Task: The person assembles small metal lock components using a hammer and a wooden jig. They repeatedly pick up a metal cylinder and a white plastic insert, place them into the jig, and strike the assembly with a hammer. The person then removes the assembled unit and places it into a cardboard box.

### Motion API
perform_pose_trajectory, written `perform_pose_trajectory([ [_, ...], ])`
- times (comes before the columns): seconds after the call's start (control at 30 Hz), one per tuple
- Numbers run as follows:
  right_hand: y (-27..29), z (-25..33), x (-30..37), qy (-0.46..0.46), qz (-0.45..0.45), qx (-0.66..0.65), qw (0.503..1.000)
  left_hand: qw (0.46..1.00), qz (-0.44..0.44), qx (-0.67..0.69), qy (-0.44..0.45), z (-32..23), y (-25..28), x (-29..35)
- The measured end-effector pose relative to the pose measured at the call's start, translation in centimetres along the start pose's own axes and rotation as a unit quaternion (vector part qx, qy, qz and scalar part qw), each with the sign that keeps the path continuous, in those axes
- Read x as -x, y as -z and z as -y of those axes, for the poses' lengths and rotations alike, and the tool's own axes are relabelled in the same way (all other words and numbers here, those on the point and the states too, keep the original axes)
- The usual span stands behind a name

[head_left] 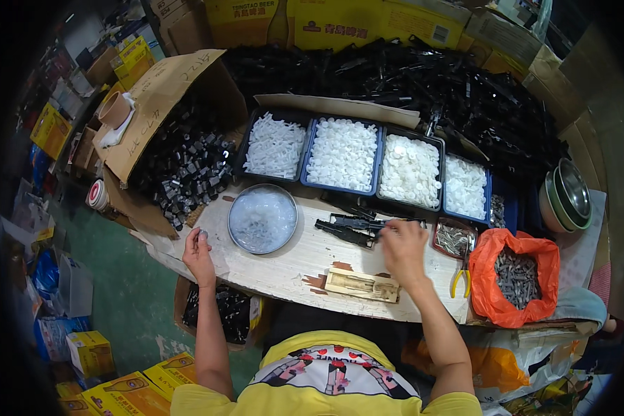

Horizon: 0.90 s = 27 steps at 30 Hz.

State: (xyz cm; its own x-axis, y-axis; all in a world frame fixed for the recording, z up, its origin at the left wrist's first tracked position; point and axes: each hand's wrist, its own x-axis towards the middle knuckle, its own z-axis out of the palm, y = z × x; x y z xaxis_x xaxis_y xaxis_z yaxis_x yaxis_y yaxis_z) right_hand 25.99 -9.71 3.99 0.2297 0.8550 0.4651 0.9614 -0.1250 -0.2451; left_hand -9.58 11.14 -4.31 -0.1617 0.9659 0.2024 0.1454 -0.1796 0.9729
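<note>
My left hand (199, 257) is at the left front edge of the white worktable (270, 267), beside the open cardboard box. Its fingers are curled together, and whatever they may hold is too small to make out. To its right is a round metal pan (262, 219) lined with cloudy plastic. My right hand (404, 252) bends its fingers down at the long black plastic parts (350, 229) lying mid-table; what is between the fingertips is hidden. Just in front of that hand lies a cream-coloured block-shaped fixture (361, 285) with a long recess.
Blue and dark trays of small white plastic pieces (342, 155) line the back. The cardboard box (161, 93) spills black parts (187, 163) at left. At right are a small tray of metal pins (453, 238), yellow-handled pliers (460, 279), an orange bag (489, 253) of grey screw-like pieces and stacked bowls (568, 194).
</note>
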Motion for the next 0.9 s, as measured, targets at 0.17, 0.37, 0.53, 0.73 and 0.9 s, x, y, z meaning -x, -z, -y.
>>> perform_pose_trajectory([
  [0.17,2.0,-2.6,-1.2,-0.048,-0.071,0.023,0.996,1.000,-0.004,-0.009,-0.007,-0.3,0.0,0.4],
  [0.37,1.5,-2.5,-3.5,-0.006,-0.031,-0.015,0.999,0.999,-0.004,-0.038,-0.028,-1.1,-0.3,0.5],
  [0.53,1.0,-2.7,-10.0,0.072,-0.033,-0.021,0.997,0.995,0.000,-0.081,-0.051,-1.7,-0.2,0.6],
  [0.73,1.2,-5.1,-21.0,0.060,-0.064,0.044,0.995,0.995,-0.001,-0.087,-0.055,-1.4,-0.6,0.5],
  [0.9,-0.4,-7.5,-27.6,-0.062,0.039,0.146,0.987,0.991,-0.002,-0.113,-0.065,-1.4,-0.2,0.6],
])
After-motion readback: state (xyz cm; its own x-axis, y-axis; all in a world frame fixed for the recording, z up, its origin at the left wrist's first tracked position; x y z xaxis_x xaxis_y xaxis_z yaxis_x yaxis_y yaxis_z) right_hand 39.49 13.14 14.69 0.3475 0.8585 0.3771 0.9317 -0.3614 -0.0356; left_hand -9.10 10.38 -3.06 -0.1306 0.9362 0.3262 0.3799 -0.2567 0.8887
